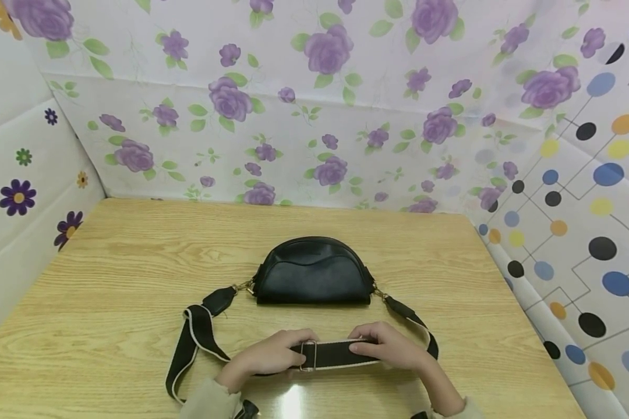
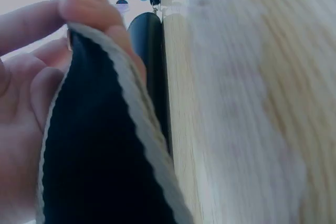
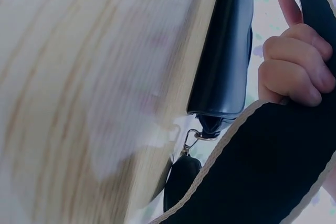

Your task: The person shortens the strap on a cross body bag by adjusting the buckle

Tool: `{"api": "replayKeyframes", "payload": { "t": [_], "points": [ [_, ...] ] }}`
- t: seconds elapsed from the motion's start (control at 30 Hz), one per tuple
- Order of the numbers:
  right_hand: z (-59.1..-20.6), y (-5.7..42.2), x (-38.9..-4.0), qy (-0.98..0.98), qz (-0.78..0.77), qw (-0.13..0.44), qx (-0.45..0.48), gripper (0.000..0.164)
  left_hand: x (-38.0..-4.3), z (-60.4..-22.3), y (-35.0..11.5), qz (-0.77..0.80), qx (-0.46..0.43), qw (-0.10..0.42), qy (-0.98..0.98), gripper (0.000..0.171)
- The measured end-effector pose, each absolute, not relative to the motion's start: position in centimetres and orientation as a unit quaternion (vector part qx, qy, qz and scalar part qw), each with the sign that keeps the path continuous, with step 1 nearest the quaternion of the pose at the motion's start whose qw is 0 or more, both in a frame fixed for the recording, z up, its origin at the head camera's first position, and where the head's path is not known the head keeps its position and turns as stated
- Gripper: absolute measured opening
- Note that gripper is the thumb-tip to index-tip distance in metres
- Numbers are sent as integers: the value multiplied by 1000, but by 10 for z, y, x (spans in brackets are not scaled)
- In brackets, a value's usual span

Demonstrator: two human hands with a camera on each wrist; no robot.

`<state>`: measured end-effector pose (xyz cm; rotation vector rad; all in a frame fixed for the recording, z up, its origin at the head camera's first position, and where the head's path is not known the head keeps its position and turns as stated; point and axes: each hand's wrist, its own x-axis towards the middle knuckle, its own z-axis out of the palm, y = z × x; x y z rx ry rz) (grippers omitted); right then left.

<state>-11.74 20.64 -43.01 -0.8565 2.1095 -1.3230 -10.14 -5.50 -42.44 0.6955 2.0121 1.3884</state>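
1. Purple roses on a white sheet (image 1: 329, 52) fill the background in the head view, with a dotted sheet (image 1: 603, 248) on the right and a daisy-patterned one (image 1: 18, 198) on the left. Below is a light wooden table (image 1: 136, 250). On it, near the middle, sits a black half-moon bag (image 1: 314, 282), joined by a gold clasp (image 1: 244, 286) at its left end and another (image 1: 380, 293) at its right to a black strap (image 1: 340, 354) with cream edges. The strap loops toward the person. The left hand (image 1: 272, 352) pinches it just beside a metal slider (image 1: 315, 355), thumb and fingers close together. The right hand (image 1: 390, 344) grips the same strap a little farther right, thumb lying across its face. Between the hands the strap runs nearly straight. Both sleeves are pale.

2. Left wrist view: the strap's dark face looms close, cream edging on both sides. The left hand's fingers are bent round its far part, a narrow grip. Behind stands the bag; blurred wood grain fills the right.

3. Right wrist view: the strap slants across the lower right. The right hand's fingers curl tightly over it, while one digit sticks up. Beyond are the bag and one metal clasp.
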Motion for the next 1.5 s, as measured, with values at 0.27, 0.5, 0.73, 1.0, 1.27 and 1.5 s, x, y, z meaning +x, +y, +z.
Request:
{"api": "replayKeyframes", "payload": {
  "t": [0.27,0.5,0.73,1.0,1.27,1.5],
  "points": [
    [-431,207,-117,773,-490,258,-309,16,-103,-428,-58,522,298,248,760,38],
    [-433,206,-116,773,-500,243,-305,19,-102,-429,-56,495,309,200,787,52],
    [-432,203,-115,769,-514,218,-312,15,-103,-428,-55,475,310,142,811,43],
    [-429,193,-115,736,-563,219,-306,18,-104,-425,-53,500,315,138,795,40],
    [-423,186,-112,746,-582,206,-251,17,-104,-426,-50,544,334,130,759,40],
    [-424,185,-112,726,-616,197,-233,20,-98,-409,-49,555,306,114,765,53]
  ]
}}
